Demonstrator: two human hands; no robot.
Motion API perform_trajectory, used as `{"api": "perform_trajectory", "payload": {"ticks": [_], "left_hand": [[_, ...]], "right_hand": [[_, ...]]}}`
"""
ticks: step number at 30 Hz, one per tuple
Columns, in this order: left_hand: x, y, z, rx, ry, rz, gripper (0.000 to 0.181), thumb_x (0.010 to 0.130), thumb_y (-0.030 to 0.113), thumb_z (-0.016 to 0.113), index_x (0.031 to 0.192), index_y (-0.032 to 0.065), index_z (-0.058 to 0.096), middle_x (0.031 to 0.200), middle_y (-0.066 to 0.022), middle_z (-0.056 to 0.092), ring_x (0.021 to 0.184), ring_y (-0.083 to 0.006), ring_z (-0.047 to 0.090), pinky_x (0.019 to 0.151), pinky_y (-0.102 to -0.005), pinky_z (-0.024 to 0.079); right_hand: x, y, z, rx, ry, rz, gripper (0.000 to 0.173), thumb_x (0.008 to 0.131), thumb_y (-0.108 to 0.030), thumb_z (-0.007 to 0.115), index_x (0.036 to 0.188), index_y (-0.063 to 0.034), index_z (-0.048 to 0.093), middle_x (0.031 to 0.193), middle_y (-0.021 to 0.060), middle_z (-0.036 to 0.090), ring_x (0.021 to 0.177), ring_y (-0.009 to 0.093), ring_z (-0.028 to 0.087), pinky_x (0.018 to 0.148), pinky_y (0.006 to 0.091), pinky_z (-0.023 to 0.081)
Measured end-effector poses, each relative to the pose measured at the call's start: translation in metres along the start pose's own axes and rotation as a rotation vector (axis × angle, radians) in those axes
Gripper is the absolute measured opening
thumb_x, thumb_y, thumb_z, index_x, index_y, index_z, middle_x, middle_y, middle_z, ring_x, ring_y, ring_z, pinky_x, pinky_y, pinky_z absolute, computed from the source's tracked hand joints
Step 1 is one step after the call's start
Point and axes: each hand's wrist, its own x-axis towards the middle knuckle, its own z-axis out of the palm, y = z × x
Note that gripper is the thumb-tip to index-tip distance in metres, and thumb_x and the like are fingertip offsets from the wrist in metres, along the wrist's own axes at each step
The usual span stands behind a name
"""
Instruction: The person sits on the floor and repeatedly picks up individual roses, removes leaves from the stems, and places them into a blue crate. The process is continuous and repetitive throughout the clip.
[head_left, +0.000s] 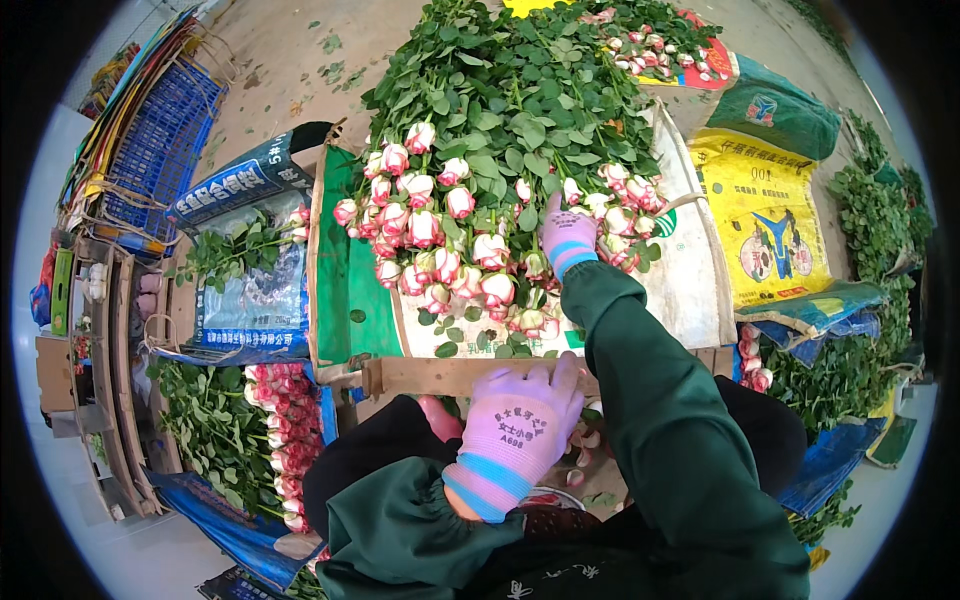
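Observation:
A large heap of pink-edged white roses (424, 227) with leafy green stems (502, 97) lies before me on feed sacks. My right hand (568, 229), in a lilac knit glove, reaches in among the blooms at the right of the heap; its index finger points away from me beside a rosebud (572, 191), and whether it grips a stem is hidden. My left hand (525, 409), gloved alike, rests at the wooden edge board (427, 375) nearest me, palm down, its fingers bent over the board. Nothing shows in it.
A blue printed sack (255, 300) at the left holds a small rose bunch (240, 251). Below it lie packed roses (281, 442). Blue plastic crates (161, 150) stand farther left. A yellow sack (765, 217) hangs at the right, near more leafy stems (870, 217).

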Motion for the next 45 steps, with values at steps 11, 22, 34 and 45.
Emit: {"api": "perform_trajectory", "payload": {"ticks": [11, 22, 34, 45], "left_hand": [[-0.009, -0.006, -0.001, -0.061, 0.045, 0.022, 0.038, 0.09, 0.026, 0.059, 0.12, 0.0025, 0.059, 0.078, -0.0095, 0.066, 0.069, -0.0271, 0.064, 0.067, -0.0387, 0.05], [-0.042, 0.014, 0.0, 0.024, 0.086, 0.046, 0.037, 0.09, 0.027, 0.06, 0.118, 0.004, 0.058, 0.076, -0.0068, 0.062, 0.072, -0.0235, 0.062, 0.068, -0.0359, 0.046], [-0.05, -0.003, 0.001, 0.015, 0.034, -0.002, 0.039, 0.09, 0.03, 0.059, 0.12, 0.0056, 0.057, 0.076, -0.0059, 0.062, 0.071, -0.0214, 0.062, 0.065, -0.0354, 0.046], [-0.065, 0.012, -0.001, -0.078, 0.044, 0.056, 0.032, 0.089, 0.029, 0.059, 0.108, 0.0023, 0.06, 0.074, -0.0107, 0.065, 0.066, -0.0293, 0.063, 0.06, -0.041, 0.048]], "right_hand": [[-0.019, 0.076, -0.1, 1.174, -0.17, -0.279, 0.049, 0.093, -0.03, 0.064, 0.125, 0.0062, 0.058, 0.086, 0.0107, 0.072, 0.075, 0.013, 0.067, 0.074, 0.0275, 0.05], [-0.05, -0.02, -0.021, 0.494, 0.046, -0.013, 0.063, 0.089, -0.042, 0.056, 0.141, -0.0079, 0.044, 0.127, 0.0212, 0.06, 0.117, 0.036, 0.058, 0.1, 0.0443, 0.046], [-0.055, -0.007, -0.075, 1.907, -0.299, -0.118, 0.03, 0.091, -0.031, 0.066, 0.105, -0.0044, 0.066, 0.067, 0.0036, 0.06, 0.062, 0.015, 0.06, 0.058, 0.0273, 0.05], [-0.234, 0.045, -0.176, 1.646, -0.252, -0.425, 0.034, 0.09, -0.031, 0.071, 0.104, -0.0007, 0.064, 0.077, 0.001, 0.063, 0.072, 0.011, 0.063, 0.066, 0.024, 0.05]]}}
